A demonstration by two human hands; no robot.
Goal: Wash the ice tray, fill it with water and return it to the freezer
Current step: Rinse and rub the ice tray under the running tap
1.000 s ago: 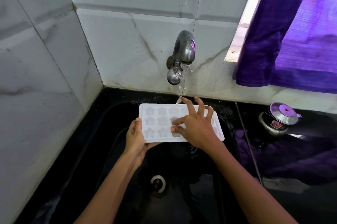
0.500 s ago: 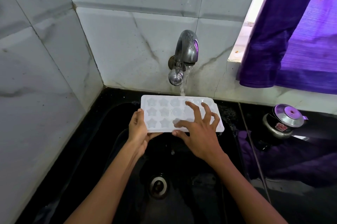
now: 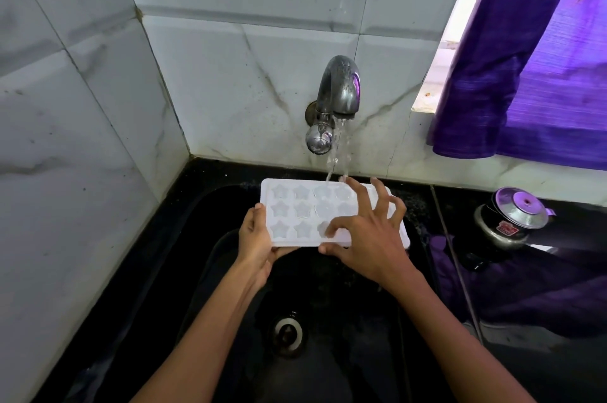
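Ice tray (image 3: 295, 212): white, star-shaped wells, held about level over the black sink (image 3: 197, 271), back edge just under the tap (image 3: 338, 90). Water stream (image 3: 336, 153) lands on the back row, approx the 3rd/4th well from the left, right by the index fingertip.

Left hand (image 3: 256, 238) grips the tray's left short edge, thumb on top of the rim, fingers curled under. Right hand (image 3: 364, 235) is spread wide over the right half, fingers arched like claws w/ tips pressing into the wells, thumb at the front edge. It's rubbing, not gripping.

Change vs 1 s ago: tray has slid a bit further back toward the wall, so the stream now hits the wells rather than falling just past the rim; right-hand fingers have gone from flatter to more arched and splayed, and have shifted right across the wells. Left-hand grip unchanged.

Meaning, I'd judge: still in the wash stage, scrubbing well by well under running water. Right wells are being worked now; can't tell if the left ones are done. Fill and freezer steps not yet started.

Around: drain (image 3: 288, 333) below the tray, marble-look wall tiles, purple curtain (image 3: 542, 74) at the window on the right, small steel-lidded pot (image 3: 512, 218) on the dark counter, well apart from the sink.
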